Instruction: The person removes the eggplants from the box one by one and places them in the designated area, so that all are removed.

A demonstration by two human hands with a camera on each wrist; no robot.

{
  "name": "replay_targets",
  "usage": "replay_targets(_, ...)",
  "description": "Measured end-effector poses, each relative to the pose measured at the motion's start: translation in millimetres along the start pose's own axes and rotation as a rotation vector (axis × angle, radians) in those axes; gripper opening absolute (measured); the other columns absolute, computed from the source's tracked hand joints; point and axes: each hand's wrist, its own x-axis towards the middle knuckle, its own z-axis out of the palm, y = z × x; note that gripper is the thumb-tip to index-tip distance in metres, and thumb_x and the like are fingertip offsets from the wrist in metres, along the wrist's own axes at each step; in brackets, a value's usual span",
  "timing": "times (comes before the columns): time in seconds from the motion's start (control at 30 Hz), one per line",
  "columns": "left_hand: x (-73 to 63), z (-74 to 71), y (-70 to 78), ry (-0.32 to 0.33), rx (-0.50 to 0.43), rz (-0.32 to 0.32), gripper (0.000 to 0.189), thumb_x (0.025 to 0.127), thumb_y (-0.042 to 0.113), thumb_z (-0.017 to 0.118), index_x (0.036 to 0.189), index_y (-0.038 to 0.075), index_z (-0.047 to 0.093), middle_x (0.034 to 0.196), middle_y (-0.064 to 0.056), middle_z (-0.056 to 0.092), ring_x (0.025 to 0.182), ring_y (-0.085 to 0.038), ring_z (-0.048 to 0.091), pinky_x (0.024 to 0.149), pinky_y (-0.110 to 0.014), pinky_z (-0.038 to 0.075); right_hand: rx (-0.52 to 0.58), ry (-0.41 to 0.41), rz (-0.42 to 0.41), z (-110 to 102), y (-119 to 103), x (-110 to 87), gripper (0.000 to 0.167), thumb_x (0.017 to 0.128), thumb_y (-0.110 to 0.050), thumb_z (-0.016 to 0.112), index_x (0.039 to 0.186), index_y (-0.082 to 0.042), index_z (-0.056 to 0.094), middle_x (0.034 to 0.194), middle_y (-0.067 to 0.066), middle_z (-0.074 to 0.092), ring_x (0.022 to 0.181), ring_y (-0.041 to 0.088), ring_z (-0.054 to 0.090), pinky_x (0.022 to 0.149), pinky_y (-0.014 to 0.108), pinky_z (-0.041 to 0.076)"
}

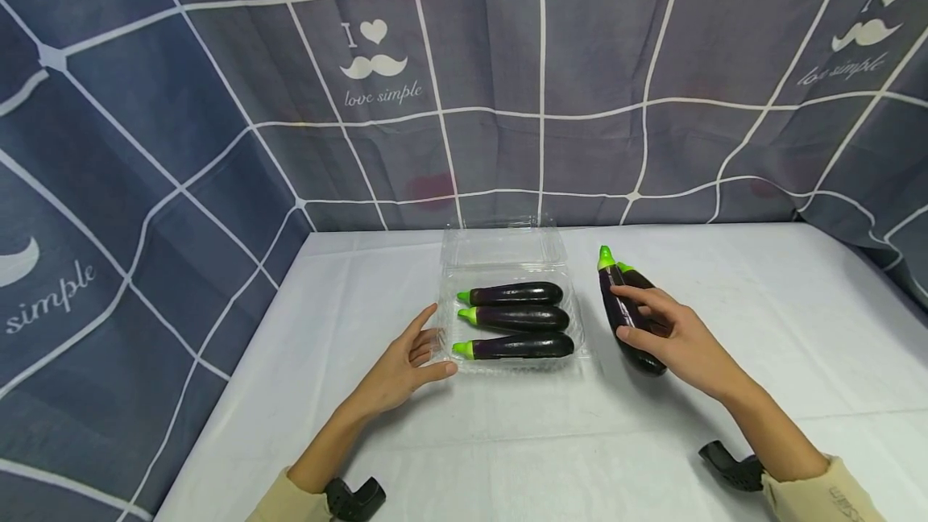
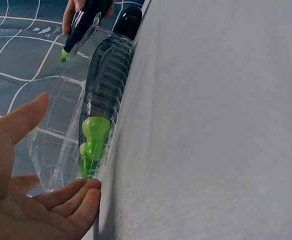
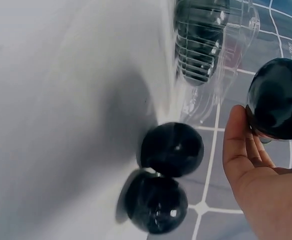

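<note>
My right hand grips a glossy dark eggplant with a bright green stem, held raised over the right side of the table. Below it, two more eggplants lie side by side, their round ends showing in the right wrist view: one eggplant and another eggplant. In the head view they are mostly hidden by the held one and the hand. A clear plastic clamshell box lies with its lid folded back, three eggplants in a row inside. My left hand is at the box's left side, thumb and fingers spread.
A white cloth covers the table. Behind and at the sides hangs a grey-blue checked curtain, meeting the table's back edge just behind the lid. Black wrist mounts stick out from both sleeves.
</note>
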Motion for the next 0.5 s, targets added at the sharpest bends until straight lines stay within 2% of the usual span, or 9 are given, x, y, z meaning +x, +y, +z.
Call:
replay_targets(0.17, 0.1, 0.3, 0.3, 0.002, -0.003, -0.002, 0.097, 0.086, 0.024, 0.079, 0.160, 0.018, 0.015, 0.150, -0.020, 0.038, 0.139, -0.031, 0.037, 0.115, -0.039, 0.031, -0.025, 0.022, -0.008, -7, 2, -9.3, 0.050, 0.097, -0.024, 0.066, 0.145, -0.022, 0.052, 0.138, 0.003, 0.051, 0.119, 0.021, 0.048, 0.083, 0.016, 0.045)
replay_targets(0.33, 0.2, 0.4, 0.2, 0.004, -0.005, -0.003, 0.097, 0.086, 0.023, 0.079, 0.160, 0.018, 0.015, 0.150, -0.021, 0.038, 0.138, -0.031, 0.038, 0.115, -0.039, 0.031, -0.030, 0.047, -0.014, -18, 7, -17.1, 0.050, 0.097, -0.020, 0.066, 0.145, -0.022, 0.052, 0.137, 0.002, 0.051, 0.120, 0.012, 0.048, 0.087, 0.009, 0.042)
replay_targets(0.5, 0.5, 0.3, -0.3, 0.005, -0.002, -0.004, 0.097, 0.087, 0.023, 0.079, 0.160, 0.018, 0.015, 0.150, -0.021, 0.038, 0.138, -0.032, 0.038, 0.115, -0.040, 0.031, -0.061, 0.086, -0.018, -25, 14, -22.6, 0.050, 0.097, -0.018, 0.067, 0.145, -0.021, 0.053, 0.134, 0.000, 0.052, 0.117, 0.001, 0.045, 0.085, 0.009, 0.042)
